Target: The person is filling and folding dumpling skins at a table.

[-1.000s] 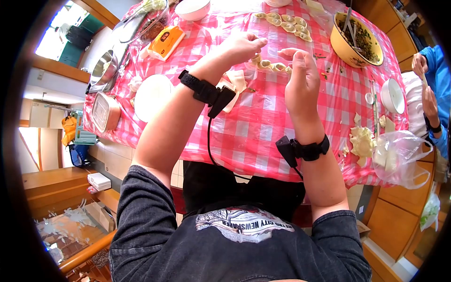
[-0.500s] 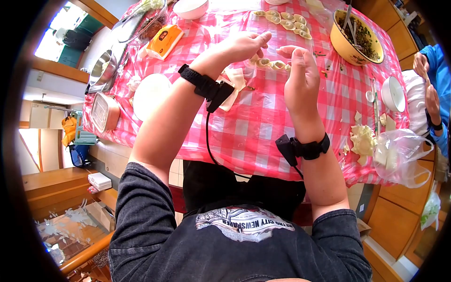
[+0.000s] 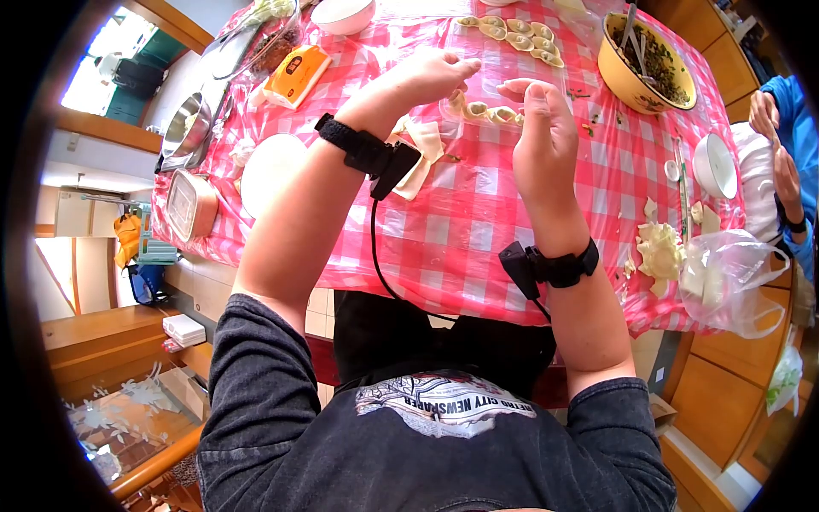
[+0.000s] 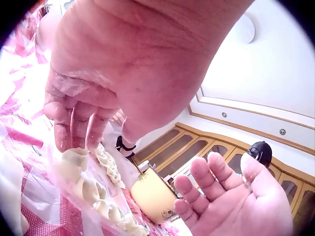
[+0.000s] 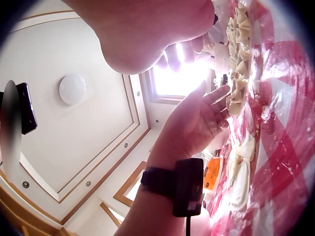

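My left hand [image 3: 426,81] is raised over the far side of the row of folded dumplings [image 3: 478,111], its fingers loosely bent with nothing between them. In the left wrist view, the left fingertips overlap the nearest dumpling [image 4: 74,160]. To the right, my right hand [image 3: 548,141] is held up at the row's other end, palm turned inward and fingers relaxed around nothing. The right wrist view shows both hands facing each other beside the dumplings [image 5: 239,64]. Flat dough wrappers [image 3: 424,154] lie below the left wrist.
A yellow bowl [image 3: 610,72] of chopped filling holds metal utensils. More dumplings [image 3: 520,38] sit farther back. Around the checked tablecloth [image 3: 465,247] are a white plate [image 3: 269,175], an orange packet [image 3: 296,77], a white bowl [image 3: 715,166] and a plastic bag [image 3: 738,286]. Another person's hands [image 3: 772,145] appear at right.
My left hand has drawn slightly left and away from my right hand, and its fingers have loosened a little. The right hand has barely moved. The dumplings look unchanged.
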Motion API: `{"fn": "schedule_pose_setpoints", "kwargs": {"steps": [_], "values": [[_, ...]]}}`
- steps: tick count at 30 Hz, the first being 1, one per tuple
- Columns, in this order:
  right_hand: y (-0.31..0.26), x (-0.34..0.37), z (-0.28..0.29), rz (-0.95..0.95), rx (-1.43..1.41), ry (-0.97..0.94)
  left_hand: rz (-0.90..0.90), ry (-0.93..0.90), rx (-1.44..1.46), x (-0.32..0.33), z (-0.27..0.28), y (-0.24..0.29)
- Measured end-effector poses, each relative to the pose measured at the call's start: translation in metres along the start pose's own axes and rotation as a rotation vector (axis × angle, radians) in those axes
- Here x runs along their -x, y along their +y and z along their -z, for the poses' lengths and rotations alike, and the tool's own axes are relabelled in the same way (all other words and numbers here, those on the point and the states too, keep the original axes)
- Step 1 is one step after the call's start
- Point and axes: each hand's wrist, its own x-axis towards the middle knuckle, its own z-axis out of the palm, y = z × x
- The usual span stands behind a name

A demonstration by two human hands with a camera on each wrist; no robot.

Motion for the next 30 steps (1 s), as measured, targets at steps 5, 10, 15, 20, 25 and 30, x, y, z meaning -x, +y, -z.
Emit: {"fn": "schedule_pose_setpoints", "kwargs": {"steps": [5,10,15,20,25,30], "values": [[0.01,-0.004,-0.005,0.183,-0.025,0.079,0.094,0.044,0.024,0.01,0.004,0.001],[0.006,-0.001,-0.002,0.085,-0.041,0.038,0.106,0.055,0.123,0.02,0.005,0.001],[0.005,-0.001,-0.002,0.096,-0.021,0.044,0.18,-0.033,0.076,0.031,0.015,0.014],[0.005,-0.001,-0.003,0.101,-0.028,0.047,0.046,0.003,-0.054,0.042,0.014,0.012],[0.006,-0.001,-0.003,0.076,-0.047,0.04,-0.052,-0.032,0.008,0.053,0.005,0.008],[0.007,-0.001,-0.003,0.092,-0.056,0.032,-0.136,0.08,-0.148,0.056,-0.006,0.004]]}}
